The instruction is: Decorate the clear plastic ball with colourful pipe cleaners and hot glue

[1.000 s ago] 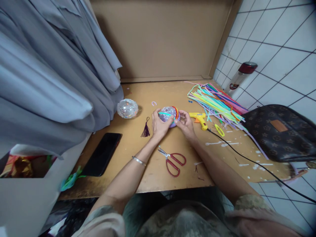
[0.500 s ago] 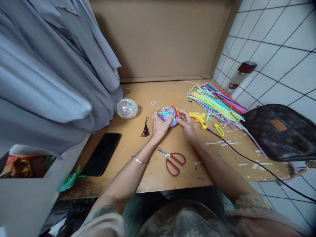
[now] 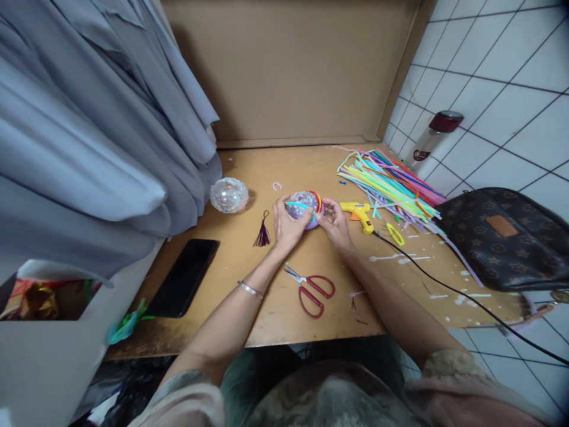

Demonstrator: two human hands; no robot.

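A purple speckled ball (image 3: pixel 301 197) with cyan, red, yellow and purple pipe-cleaner bands around it is between my two hands, over the middle of the table. My left hand (image 3: pixel 288 224) wraps its left side, thumb across the front. On the right side of the ball, my right hand (image 3: pixel 334 223) presses with its thumb and fingers at the bands. Left of my left hand lies a dark purple tassel (image 3: pixel 262 232). Red-handled scissors (image 3: pixel 311 289) rest between my forearms. A yellow glue gun (image 3: pixel 361 212) lies just right of my right hand.
A clear beaded ball (image 3: pixel 229 196) stands at the left, behind a black phone (image 3: pixel 183 277). Many colourful pipe cleaners (image 3: pixel 382 178) are heaped at the back right, near a brown patterned bag (image 3: pixel 507 243). The glue gun's black cord (image 3: pixel 444 281) runs right. A yellow hair clip (image 3: pixel 395 234) lies near it.
My right thumb has moved left onto the front of the ball, and the right fingers are closer against its side. My left hand has stayed almost still.
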